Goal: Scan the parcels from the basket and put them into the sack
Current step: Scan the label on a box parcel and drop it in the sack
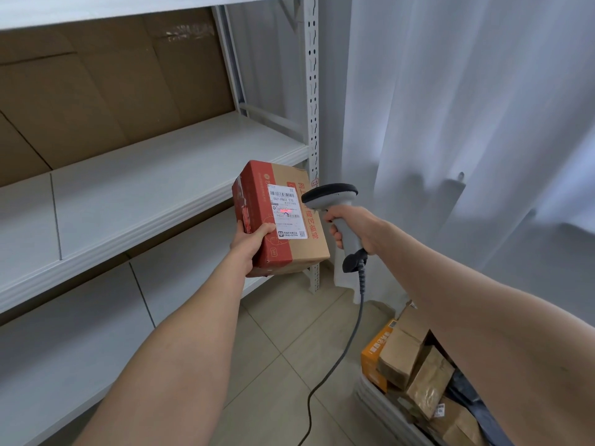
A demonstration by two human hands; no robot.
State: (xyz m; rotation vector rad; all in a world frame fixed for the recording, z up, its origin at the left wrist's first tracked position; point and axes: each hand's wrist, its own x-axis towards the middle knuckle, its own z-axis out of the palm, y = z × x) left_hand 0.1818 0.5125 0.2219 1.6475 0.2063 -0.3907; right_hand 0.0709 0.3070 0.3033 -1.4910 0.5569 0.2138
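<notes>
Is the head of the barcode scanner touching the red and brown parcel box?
Cannot tell. In the head view the barcode scanner overlaps the right edge of the parcel box; no gap or contact shows.

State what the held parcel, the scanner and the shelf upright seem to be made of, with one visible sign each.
Parcel: corrugated cardboard, matt, brown with red print; creased flap edges show. Scanner: probably moulded plastic, light grey body, darker smooth head. Shelf upright: likely painted steel, pale grey; punched slots run down it.
</notes>
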